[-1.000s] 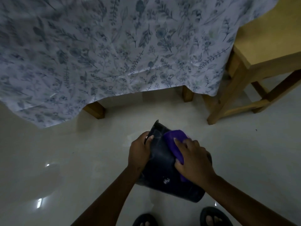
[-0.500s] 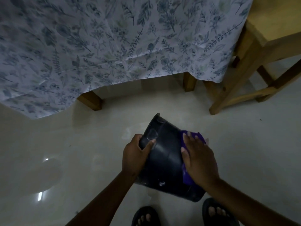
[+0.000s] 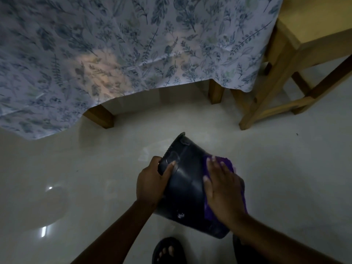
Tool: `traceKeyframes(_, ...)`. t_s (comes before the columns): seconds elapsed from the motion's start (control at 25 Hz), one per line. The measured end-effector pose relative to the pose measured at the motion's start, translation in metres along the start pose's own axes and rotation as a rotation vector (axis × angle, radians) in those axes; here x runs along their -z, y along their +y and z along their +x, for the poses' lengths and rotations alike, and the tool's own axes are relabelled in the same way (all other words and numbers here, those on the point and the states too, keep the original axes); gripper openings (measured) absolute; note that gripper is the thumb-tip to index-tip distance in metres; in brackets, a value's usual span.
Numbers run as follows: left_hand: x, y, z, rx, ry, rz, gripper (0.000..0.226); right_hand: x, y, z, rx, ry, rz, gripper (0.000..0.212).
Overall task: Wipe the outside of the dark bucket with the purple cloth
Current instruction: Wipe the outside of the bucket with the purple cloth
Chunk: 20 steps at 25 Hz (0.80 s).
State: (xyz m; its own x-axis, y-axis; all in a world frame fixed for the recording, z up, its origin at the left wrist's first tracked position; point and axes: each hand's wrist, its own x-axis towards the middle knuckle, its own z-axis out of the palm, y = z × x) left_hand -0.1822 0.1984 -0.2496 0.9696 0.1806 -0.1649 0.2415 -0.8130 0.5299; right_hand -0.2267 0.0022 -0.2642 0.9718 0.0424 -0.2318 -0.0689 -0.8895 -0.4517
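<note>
Above pale floor (image 3: 95,178), dark bucket (image 3: 188,189) tilted, scuffed

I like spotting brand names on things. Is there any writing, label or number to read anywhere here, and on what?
No readable text anywhere.
Dark bucket: a small pale mark near its base, too blurred to tell if it is writing.
Tablecloth: a leaf print only, no words.
Purple cloth and sandal: no label visible.
</note>
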Motion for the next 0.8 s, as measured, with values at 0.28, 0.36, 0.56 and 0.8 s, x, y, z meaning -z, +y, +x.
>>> traceKeyframes(0.28, -0.002, 0.019, 0.018, -0.087, 0.011, 0.019, 0.037, 0.006, 0.019, 0.105, -0.102, -0.218, 0.362, 0.057)
traceKeyframes(0.36, -0.001, 0.024, 0.019, -0.044, -0.016, 0.030, 0.036, 0.006, 0.031, 0.087, -0.139, -0.203, 0.376, 0.052)
traceKeyframes(0.56, -0.008, 0.037, 0.040, -0.079, -0.049, 0.062, 0.035, -0.014, 0.005, 0.010, 0.275, 0.044, -0.030, 0.057)
traceKeyframes(0.8, -0.012, 0.044, 0.046, -0.040, -0.071, 0.093, 0.032, 0.005, 0.023, 0.091, 0.044, -0.100, 0.287, 0.056)
